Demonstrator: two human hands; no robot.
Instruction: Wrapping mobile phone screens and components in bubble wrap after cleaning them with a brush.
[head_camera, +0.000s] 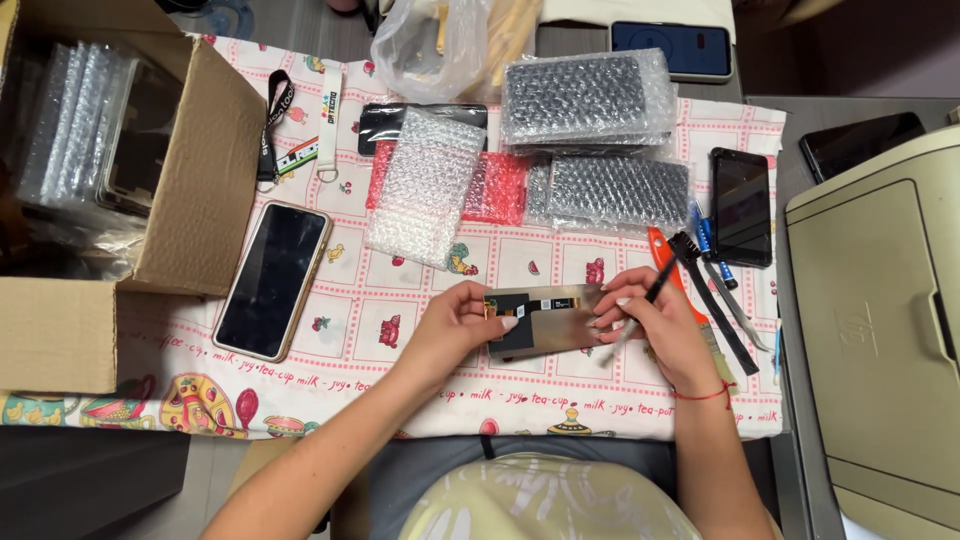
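The left hand (455, 318) closes its fingers on the flat dark rectangular phone screen panel (545, 318), steadying it above the patterned cloth (400, 340). The right hand (655, 322) pinches a thin black tool (660, 283) against the panel's right end. Too much pressure could crack the panel.

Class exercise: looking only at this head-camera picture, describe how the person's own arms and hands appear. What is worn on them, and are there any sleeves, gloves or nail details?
Both forearms are bare, with no sleeves or gloves in view. The right hand has a thin red string bracelet tied around its wrist. The left hand wears nothing on its wrist. The fingernails on both hands are fairly long and light-coloured.
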